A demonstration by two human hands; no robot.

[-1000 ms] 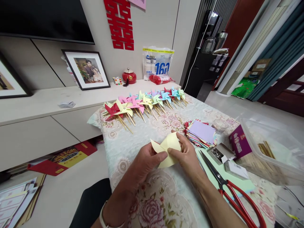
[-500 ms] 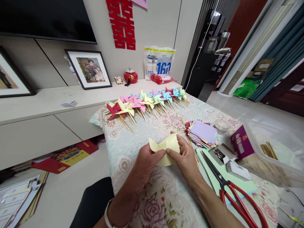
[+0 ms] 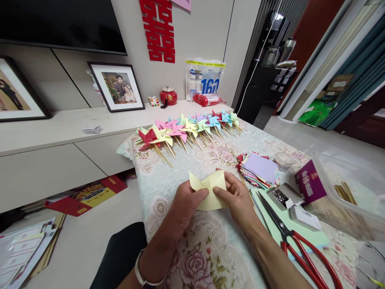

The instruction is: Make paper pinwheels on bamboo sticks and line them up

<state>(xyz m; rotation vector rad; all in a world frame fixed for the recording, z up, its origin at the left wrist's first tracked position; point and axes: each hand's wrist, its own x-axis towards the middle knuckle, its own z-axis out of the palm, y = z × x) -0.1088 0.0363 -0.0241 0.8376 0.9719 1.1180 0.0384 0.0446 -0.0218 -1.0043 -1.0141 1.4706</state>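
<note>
Holding a pale yellow square of paper (image 3: 209, 192) with folded-in corners, both hands meet over the near middle of the bench (image 3: 168, 176), which is covered by a floral-patterned cloth. The left hand (image 3: 185, 204) pinches the paper's left part with its thumb on top; the right hand (image 3: 239, 196) pinches the right part, thumb pressed near the centre and fingers curled behind the sheet. The paper is lifted slightly above the cloth and tilted toward the camera.

Just to the right of the right hand lies a fanned stack of coloured paper squares (image 3: 258, 168), a lilac sheet on top. Near it sit a small open box of metal pins (image 3: 279, 196), a purple carton (image 3: 309, 186) and a clear plastic tub holding wooden sticks (image 3: 345, 196). Red-handled scissors (image 3: 297, 245) rest on a pale green sheet (image 3: 313, 235) at the near right.

Along the far edge of the bench a row of finished paper pinwheels on wooden sticks (image 3: 186, 130) lies in red, yellow, pink, green and blue. Beyond, a low shelf (image 3: 60, 128) carries a framed photograph (image 3: 118, 86) and a red lidded jar (image 3: 167, 96).
</note>
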